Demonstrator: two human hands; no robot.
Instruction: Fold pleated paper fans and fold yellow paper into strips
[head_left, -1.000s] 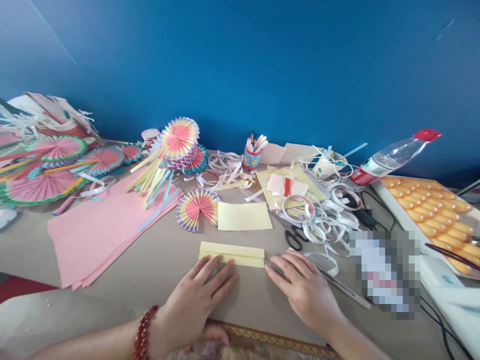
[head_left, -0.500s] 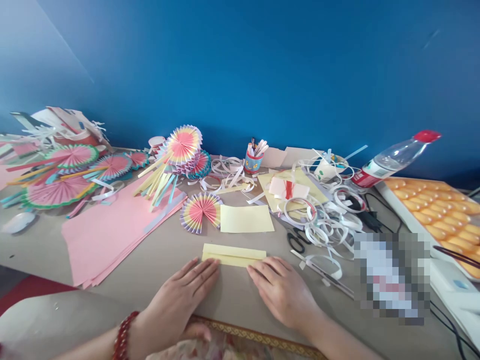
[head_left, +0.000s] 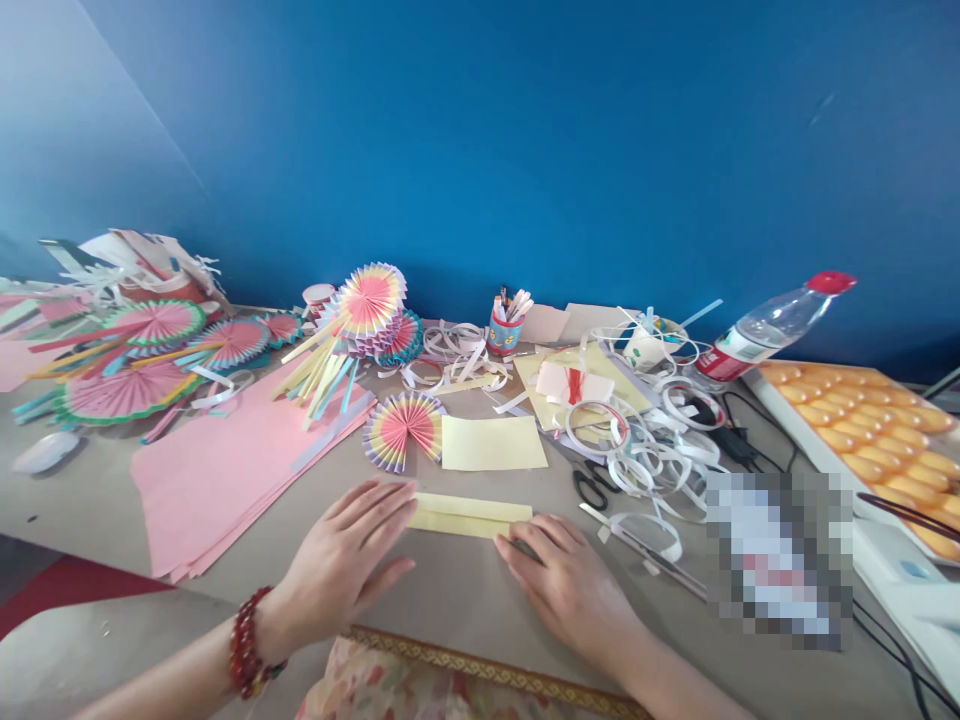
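Observation:
A pale yellow sheet of paper (head_left: 469,515) lies in front of me, with a folded strip along its far long edge. My left hand (head_left: 352,545) is at its left end, fingers stretched out and thumb apart, overlapping that end. Whether the left fingertips touch the paper I cannot tell. At the right end, the bent, slightly spread fingers of my right hand (head_left: 566,580) rest on the near corner and hold nothing. Just beyond lies a flat, pale yellow card (head_left: 495,443), beside an open paper fan (head_left: 405,430) in pink, yellow and lilac.
Pink sheets (head_left: 225,470) and several pleated fans (head_left: 157,325) lie to the left, near a white mouse (head_left: 46,453). Right of the paper are black-handled scissors (head_left: 591,488), tangled white strips (head_left: 660,450), a tilted bottle (head_left: 772,335) and an orange cushioned pad (head_left: 862,410).
My left hand has lifted and shifted left and slightly up, its thumb opening away. The right fingers have bent more at the paper's corner. The view has shifted slightly.

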